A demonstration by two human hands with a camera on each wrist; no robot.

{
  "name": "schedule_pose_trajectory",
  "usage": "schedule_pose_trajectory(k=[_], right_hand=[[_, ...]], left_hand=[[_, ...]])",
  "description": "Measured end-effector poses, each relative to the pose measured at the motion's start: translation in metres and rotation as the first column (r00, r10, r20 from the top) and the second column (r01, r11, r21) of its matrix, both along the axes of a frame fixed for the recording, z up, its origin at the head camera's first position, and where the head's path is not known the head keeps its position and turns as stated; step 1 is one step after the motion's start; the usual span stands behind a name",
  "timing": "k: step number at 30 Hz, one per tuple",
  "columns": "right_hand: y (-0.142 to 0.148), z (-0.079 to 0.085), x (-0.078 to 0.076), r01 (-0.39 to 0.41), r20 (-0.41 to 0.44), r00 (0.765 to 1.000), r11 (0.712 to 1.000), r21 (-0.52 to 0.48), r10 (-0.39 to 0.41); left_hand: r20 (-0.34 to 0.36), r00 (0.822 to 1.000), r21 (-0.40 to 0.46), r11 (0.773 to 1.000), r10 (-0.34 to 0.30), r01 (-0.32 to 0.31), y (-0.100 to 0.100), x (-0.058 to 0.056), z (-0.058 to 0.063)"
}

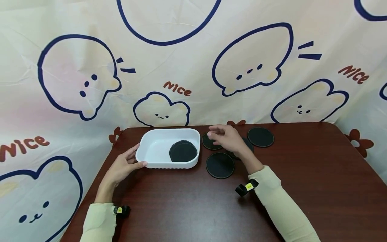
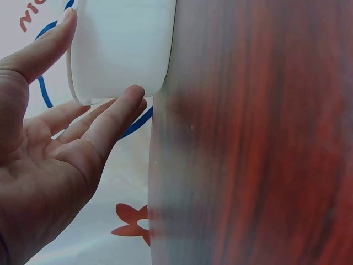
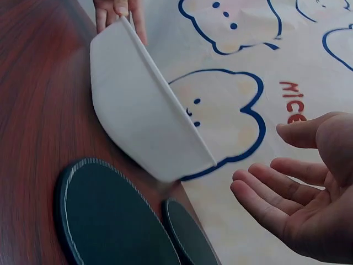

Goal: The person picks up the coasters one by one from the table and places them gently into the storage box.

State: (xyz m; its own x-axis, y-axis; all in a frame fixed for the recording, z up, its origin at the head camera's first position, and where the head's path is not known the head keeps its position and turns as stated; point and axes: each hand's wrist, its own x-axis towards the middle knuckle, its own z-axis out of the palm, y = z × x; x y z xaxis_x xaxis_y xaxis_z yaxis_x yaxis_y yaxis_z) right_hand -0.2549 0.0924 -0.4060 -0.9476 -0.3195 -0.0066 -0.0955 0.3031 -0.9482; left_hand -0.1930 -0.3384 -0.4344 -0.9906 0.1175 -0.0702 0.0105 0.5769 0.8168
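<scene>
My left hand (image 1: 122, 167) grips the left end of a white plastic tub (image 1: 155, 148), thumb at the near corner of its rim and fingers along its end wall. Inside the tub, toward its right side, lies a round black coaster (image 1: 183, 151). My right hand (image 1: 228, 137) holds nothing; its fingers are loosely bent, thumb apart, above the coasters right of the tub. Under it a stitched-edge coaster (image 1: 208, 144) and another coaster (image 1: 248, 144) are partly hidden by the hand and wrist. A nearer coaster (image 1: 220, 165) lies flat in front of them.
One more coaster (image 1: 260, 137) lies farther right, near the back edge of the dark brown wooden table (image 1: 187, 208). Behind the table hangs a pale cloth (image 1: 202, 74) printed with bear outlines. Both wrists wear small black cameras.
</scene>
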Motion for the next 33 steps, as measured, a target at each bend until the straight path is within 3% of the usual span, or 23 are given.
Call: schedule_pose_trajectory(k=[7, 14, 33], right_hand=[[0.029, -0.004, -0.004, -0.008, -0.007, 1.000, 1.000, -0.012, 0.008], [0.055, -0.009, -0.003, 0.044, 0.018, 0.999, 0.999, 0.024, -0.044], [0.129, -0.015, 0.007, 0.159, -0.009, 0.987, 0.975, 0.153, -0.160]], left_hand=[[0.005, 1.000, 0.007, 1.000, 0.001, -0.001, 0.000, 0.000, -0.001], [-0.001, 1.000, 0.009, 1.000, -0.008, 0.008, -0.001, 0.002, 0.000], [0.006, 1.000, 0.001, 1.000, -0.012, 0.012, -0.001, -0.002, 0.000]])
